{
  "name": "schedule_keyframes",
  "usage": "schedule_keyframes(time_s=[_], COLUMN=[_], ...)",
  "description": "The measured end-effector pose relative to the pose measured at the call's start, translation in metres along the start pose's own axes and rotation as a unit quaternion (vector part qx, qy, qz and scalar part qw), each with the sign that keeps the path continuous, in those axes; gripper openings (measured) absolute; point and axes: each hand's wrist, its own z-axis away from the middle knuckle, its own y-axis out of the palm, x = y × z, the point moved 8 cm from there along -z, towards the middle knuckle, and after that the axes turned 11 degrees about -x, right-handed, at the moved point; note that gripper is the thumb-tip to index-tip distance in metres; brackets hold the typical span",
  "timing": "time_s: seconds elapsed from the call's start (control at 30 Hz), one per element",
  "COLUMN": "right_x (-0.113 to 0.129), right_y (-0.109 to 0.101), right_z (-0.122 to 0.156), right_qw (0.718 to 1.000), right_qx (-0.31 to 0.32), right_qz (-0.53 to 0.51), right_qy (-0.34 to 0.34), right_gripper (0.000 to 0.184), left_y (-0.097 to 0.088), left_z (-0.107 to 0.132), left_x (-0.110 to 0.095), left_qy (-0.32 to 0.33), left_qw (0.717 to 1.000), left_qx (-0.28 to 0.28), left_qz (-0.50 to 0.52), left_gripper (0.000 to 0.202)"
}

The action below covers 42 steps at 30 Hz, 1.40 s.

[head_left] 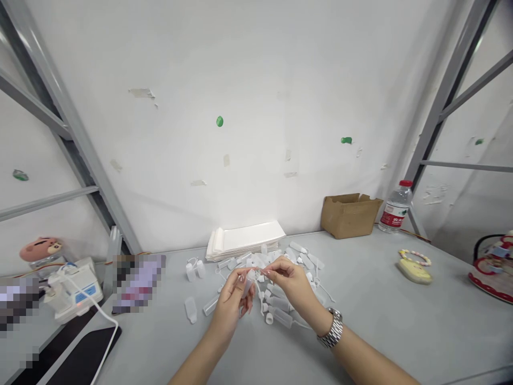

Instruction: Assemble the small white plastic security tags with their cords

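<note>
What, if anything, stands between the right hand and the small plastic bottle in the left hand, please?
Nothing visible: only a thin white cord runs from the translucent plastic bottle in the left hand across to the right hand.

Plastic vials [280,303] heaped on table [401,326]; paper stack [244,239] behind; cardboard box [348,216], water bottle [395,208] rightward
</note>
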Motion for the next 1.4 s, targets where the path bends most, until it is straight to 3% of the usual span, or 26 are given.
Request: schedule_keyframes(time_s=[0.13,0.43,0.6,0.77,1.03,1.23,1.4], right_x=[0.0,0.006,0.005,0.009,0.007,0.013,0.008], right_y=[-0.002,0.01,0.009,0.006,-0.006,-0.007,0.007], right_z=[-0.002,0.009,0.009,0.007,-0.003,-0.001,0.007], right_qw=[1.0,0.998,0.999,0.999,0.999,0.998,0.999], right_qx=[-0.006,0.057,0.041,0.022,-0.01,-0.008,0.036], right_qz=[-0.01,0.017,0.025,0.034,0.043,0.042,0.027], right_qy=[0.006,-0.016,-0.02,-0.025,-0.031,-0.049,-0.028], right_gripper=[0.018,0.012,0.007,0.01,0.011,0.024,0.02], left_y=[0.0,0.0,0.003,0.002,0.0,-0.003,0.001], left_z=[0.001,0.0,0.001,0.001,-0.006,-0.004,-0.001], left_x=[-0.001,0.0,0.001,0.004,0.013,0.007,0.007], left_qy=[0.001,0.005,0.007,-0.044,-0.086,-0.067,-0.046], left_qw=[1.0,1.0,1.0,0.997,0.982,0.993,0.999], left_qx=[-0.001,0.004,0.019,0.009,0.061,0.012,-0.002], left_qz=[0.003,0.002,0.004,0.06,0.154,0.092,0.025], left_gripper=[0.033,0.033,0.036,0.03,0.024,0.033,0.049])
